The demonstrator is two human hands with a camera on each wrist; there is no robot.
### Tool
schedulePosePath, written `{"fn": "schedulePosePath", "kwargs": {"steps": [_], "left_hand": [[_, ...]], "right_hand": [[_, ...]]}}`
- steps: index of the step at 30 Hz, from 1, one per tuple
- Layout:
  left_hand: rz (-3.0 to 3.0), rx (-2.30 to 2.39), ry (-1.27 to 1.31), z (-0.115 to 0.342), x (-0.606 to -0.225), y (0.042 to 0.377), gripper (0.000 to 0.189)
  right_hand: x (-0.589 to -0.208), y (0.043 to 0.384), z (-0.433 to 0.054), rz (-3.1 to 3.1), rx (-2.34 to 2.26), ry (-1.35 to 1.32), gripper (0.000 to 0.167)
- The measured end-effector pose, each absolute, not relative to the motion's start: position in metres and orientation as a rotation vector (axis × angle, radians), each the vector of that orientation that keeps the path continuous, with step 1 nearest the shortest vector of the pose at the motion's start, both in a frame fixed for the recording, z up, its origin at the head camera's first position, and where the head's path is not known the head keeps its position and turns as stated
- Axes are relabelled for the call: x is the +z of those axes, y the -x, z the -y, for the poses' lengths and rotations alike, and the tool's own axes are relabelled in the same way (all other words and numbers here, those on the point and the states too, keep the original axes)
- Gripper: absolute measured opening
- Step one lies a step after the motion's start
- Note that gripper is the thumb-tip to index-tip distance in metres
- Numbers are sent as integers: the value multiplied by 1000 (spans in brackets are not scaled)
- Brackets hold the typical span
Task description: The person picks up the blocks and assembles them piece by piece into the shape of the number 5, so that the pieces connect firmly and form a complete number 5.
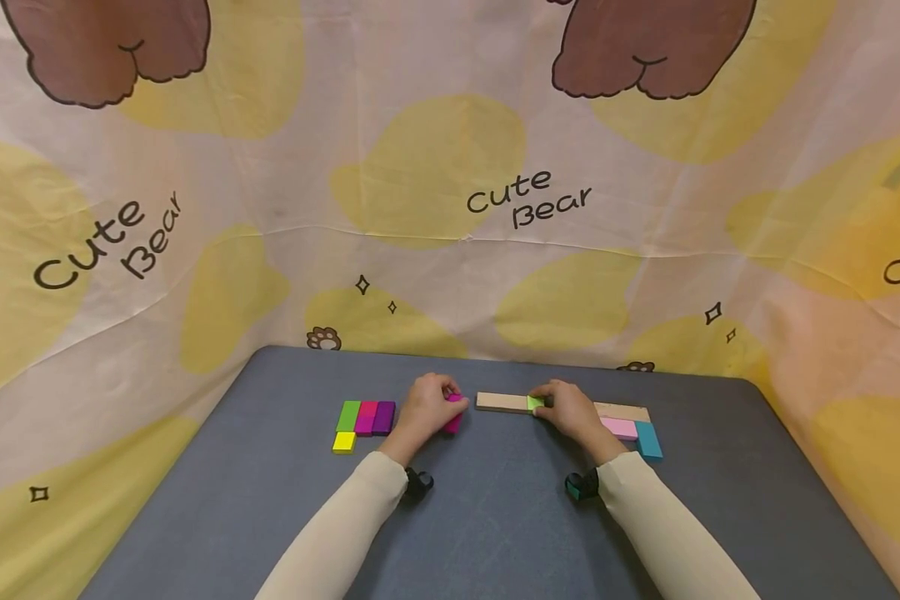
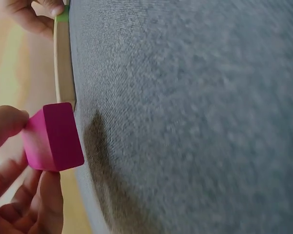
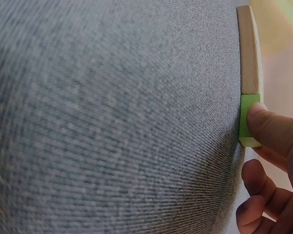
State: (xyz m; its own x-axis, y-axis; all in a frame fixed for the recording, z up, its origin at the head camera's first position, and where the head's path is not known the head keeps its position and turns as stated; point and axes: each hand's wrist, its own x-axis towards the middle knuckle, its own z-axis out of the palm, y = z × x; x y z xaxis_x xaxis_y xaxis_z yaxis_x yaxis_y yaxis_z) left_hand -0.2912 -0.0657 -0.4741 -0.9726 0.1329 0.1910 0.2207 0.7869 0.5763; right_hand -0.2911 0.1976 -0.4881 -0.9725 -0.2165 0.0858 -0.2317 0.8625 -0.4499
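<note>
My left hand (image 1: 423, 410) pinches a magenta block (image 2: 56, 139) between thumb and fingers. In the left wrist view that block is held above the grey table, with a dark shadow beneath. Just right of it, a plain wooden strip (image 1: 501, 402) lies on the table. A light green block (image 3: 248, 117) sits end to end with this strip, and my right hand (image 1: 572, 410) holds it by thumb and finger. The thumb lies on the green block's near face in the right wrist view.
At the left lie a green block (image 1: 348, 415), a yellow one (image 1: 344, 442), pink-magenta pieces (image 1: 367, 415) and a purple piece (image 1: 384, 418). Right of my right hand are another wooden strip (image 1: 624, 412), a pink block (image 1: 621, 428) and a blue block (image 1: 649, 440). A printed cloth (image 1: 435, 183) hangs behind the table (image 1: 480, 517).
</note>
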Motion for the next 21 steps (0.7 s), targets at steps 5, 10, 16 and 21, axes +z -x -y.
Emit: {"fn": "schedulePosePath", "kwargs": {"steps": [5, 10, 16, 21], "left_hand": [[2897, -956, 160, 61, -476, 294, 19], [2943, -932, 81, 59, -479, 294, 21], [2976, -908, 58, 59, -481, 295, 21], [2989, -923, 95, 60, -480, 294, 25]], "right_hand": [[-487, 290, -197, 3006, 735, -352, 29], [-486, 289, -196, 2996, 756, -353, 28], [-486, 289, -196, 2996, 759, -349, 28], [-486, 289, -197, 3004, 767, -348, 29]]}}
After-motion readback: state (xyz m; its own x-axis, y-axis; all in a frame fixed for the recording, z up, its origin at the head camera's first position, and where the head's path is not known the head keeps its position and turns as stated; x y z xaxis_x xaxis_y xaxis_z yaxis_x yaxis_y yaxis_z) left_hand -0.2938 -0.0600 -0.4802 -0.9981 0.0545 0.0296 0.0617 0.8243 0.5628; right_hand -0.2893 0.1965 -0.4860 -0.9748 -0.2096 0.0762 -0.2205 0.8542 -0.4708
